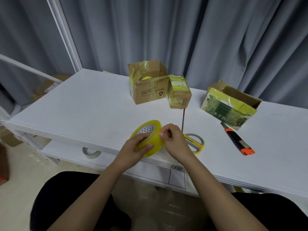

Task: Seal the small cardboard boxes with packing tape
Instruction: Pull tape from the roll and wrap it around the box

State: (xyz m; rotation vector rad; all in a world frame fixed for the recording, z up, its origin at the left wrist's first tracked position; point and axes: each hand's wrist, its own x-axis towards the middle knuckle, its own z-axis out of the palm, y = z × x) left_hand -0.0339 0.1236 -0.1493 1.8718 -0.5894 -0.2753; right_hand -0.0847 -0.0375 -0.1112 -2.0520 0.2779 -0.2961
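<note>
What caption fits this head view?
Left hand grips a tape roll while the right hand picks at it, three boxes waiting.

We find the near blades of the scissors (195, 142) covered by the right hand (173, 140), whose fingertips curl against the tape roll (148, 139) so that any loose tape end cannot be made out. Inside the open box (148, 84) at the far side only a sliver of a yellow round object (146, 78) shows, too little to identify. The grey roll (90, 152) on the lower shelf is half hidden by the table (66, 110) edge, and the label (176, 168) on the near edge is too small to read.
</note>
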